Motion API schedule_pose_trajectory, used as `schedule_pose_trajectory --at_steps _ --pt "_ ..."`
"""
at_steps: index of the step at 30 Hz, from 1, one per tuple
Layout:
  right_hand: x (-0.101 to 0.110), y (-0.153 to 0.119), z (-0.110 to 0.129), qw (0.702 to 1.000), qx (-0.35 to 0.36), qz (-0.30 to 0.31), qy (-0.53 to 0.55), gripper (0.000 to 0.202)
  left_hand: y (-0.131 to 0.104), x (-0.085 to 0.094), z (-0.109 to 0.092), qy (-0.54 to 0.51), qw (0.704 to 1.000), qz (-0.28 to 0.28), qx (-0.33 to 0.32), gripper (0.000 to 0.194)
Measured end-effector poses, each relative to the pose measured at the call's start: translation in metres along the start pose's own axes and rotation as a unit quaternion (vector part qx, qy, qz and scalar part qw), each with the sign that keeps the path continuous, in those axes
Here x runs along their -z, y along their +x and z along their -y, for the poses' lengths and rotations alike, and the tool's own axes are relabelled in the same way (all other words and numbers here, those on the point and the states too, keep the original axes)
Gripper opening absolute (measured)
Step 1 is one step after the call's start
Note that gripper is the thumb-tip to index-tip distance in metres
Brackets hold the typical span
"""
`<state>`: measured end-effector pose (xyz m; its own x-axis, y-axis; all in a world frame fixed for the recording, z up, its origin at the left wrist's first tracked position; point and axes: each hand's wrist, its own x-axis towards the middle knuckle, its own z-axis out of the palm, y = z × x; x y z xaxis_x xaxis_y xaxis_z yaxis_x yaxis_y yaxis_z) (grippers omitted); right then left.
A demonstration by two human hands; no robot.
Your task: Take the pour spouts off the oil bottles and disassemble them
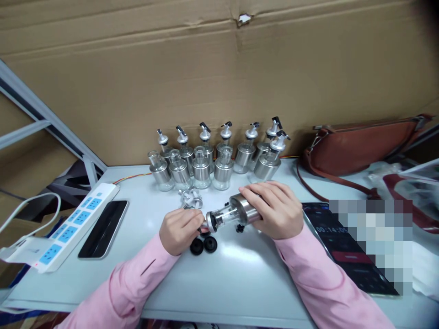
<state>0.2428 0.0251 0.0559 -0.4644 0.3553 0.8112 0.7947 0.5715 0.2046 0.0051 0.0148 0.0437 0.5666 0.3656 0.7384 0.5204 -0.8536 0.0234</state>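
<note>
My right hand (276, 208) wraps round the steel-sleeved body of a glass oil bottle (244, 209), which lies tilted on its side with its neck toward the left. At that neck, my left hand (181, 230) pinches a pourer spout (210, 222) with a black stopper. The stopper meets the bottle mouth; how deep it sits I cannot tell. Below my left fingers lie black round caps (210, 244). Small black parts (240, 228) rest under the bottle, and clear and silver spout pieces (190, 199) lie just beyond my left hand.
Bottles with pourers (245, 153) and several open-necked bottles (201, 169) stand along the cardboard wall (206, 87). A power strip (73, 228) and a phone (103, 230) lie at left. To the right are a brown bag (363, 146) and a tablet showing a timer (350, 251).
</note>
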Motion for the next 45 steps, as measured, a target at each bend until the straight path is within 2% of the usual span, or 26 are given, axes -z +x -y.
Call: schedule_pose_trajectory --at_steps 6,12,17,20,22,25,27,31,34,36,37,39,42,45 --pt "-0.003 -0.002 0.000 0.998 0.005 0.051 0.036 0.034 -0.004 0.005 0.010 0.078 0.997 0.013 -0.009 0.013" --pt "-0.006 -0.005 0.002 0.994 0.011 0.094 0.051 0.041 -0.004 0.009 0.016 0.088 0.996 -0.016 -0.008 0.012" --pt "-0.006 -0.003 0.002 0.997 0.027 0.064 0.025 0.029 0.000 0.012 0.011 0.041 0.999 0.023 0.021 0.014" --pt "-0.005 -0.002 0.003 0.999 0.023 0.027 -0.006 0.022 -0.001 0.013 0.006 -0.044 0.994 0.045 0.085 0.016" --pt "-0.005 -0.002 0.003 1.000 0.017 0.000 -0.023 0.020 -0.002 0.013 0.003 -0.124 0.981 0.055 0.139 0.021" --pt "-0.005 -0.003 0.003 0.999 0.012 -0.022 -0.029 0.019 -0.001 0.013 -0.001 -0.254 0.934 0.074 0.238 0.035" --pt "-0.006 -0.003 0.002 0.999 0.012 -0.021 -0.026 0.019 0.001 0.012 -0.003 -0.345 0.878 0.096 0.317 0.043" --pt "-0.009 -0.006 0.000 0.999 0.023 -0.016 -0.023 0.018 0.002 0.008 -0.001 -0.529 0.708 0.139 0.446 0.047" --pt "-0.011 -0.009 -0.002 1.000 0.019 -0.009 0.004 0.022 -0.001 0.004 0.002 -0.639 0.585 0.163 0.472 0.047" --pt "-0.013 -0.012 -0.005 0.999 0.002 -0.009 0.039 0.027 -0.004 0.002 0.003 -0.684 0.533 0.180 0.464 0.049" --pt "-0.014 -0.013 -0.007 0.998 -0.008 -0.011 0.060 0.031 -0.004 0.001 0.003 -0.696 0.519 0.188 0.459 0.049" --pt "-0.016 -0.016 -0.011 0.994 -0.053 -0.018 0.089 0.041 -0.004 0.000 0.001 -0.700 0.515 0.180 0.460 0.049" --pt "-0.020 -0.018 -0.016 0.984 -0.159 -0.027 0.081 0.054 -0.003 -0.004 0.000 -0.660 0.554 0.103 0.496 0.047" --pt "-0.026 -0.022 -0.021 0.968 -0.245 -0.022 0.039 0.056 -0.003 -0.010 0.005 -0.596 0.590 0.013 0.545 0.043"
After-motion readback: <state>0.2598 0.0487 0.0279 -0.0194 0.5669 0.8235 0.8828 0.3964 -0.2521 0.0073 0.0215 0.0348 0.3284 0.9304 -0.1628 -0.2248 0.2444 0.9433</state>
